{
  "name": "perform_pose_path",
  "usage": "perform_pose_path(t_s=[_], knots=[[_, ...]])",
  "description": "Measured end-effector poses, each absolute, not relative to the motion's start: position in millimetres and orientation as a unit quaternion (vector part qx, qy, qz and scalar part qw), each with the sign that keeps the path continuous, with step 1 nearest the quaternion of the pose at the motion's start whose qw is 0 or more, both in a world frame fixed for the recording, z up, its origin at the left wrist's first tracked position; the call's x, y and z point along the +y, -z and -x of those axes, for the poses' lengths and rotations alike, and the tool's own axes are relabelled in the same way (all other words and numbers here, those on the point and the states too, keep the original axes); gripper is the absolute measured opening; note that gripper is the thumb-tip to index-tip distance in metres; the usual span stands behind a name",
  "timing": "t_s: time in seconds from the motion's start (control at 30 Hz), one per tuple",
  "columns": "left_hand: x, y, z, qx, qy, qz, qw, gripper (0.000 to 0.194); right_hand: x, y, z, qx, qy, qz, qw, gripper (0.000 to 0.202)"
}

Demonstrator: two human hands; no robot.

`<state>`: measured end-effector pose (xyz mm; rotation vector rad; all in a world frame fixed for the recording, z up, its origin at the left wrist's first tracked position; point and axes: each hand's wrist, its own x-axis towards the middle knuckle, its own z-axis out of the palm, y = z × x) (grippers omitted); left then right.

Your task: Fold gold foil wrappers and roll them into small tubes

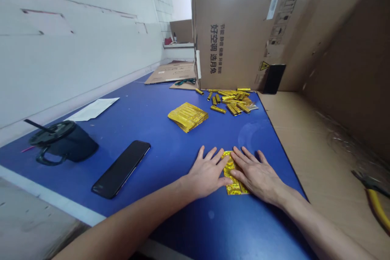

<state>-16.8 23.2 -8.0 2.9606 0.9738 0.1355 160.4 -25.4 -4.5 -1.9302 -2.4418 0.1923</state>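
A shiny gold foil sheet (233,188) lies on the blue table between my hands. My left hand (209,172) rests spread out, its thumb and fingertips on the sheet's left edge. Across the right part of the sheet lies my right hand (254,172), flat with fingers apart, hiding much of that side. A fold or layered edge shows under the right thumb. Beyond my hands sits a stack of flat gold foil pieces (188,116). Farther back and to the right is a loose heap of small rolled gold foil tubes (234,99).
On the left stand a dark mug (76,142) with a lid and straw, and a black phone (122,168). A white paper (94,109) lies near the wall. A big cardboard box (237,28) rises behind. Yellow-handled pliers (376,201) lie at far right on cardboard.
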Motion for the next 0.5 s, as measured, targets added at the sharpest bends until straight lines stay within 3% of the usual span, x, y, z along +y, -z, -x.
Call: perform_pose_path(t_s=[0.27, 0.5], knots=[[24.1, 11.3, 21.9, 0.314, -0.036, -0.947, 0.051, 0.064, -33.0, 3.1, -160.9, -0.771, -0.06, 0.633, -0.032, 0.072], [45.6, 2.8, 22.9, 0.293, -0.038, -0.955, 0.015, 0.046, -34.4, 4.3, -147.5, -0.758, -0.036, 0.651, -0.023, 0.074]])
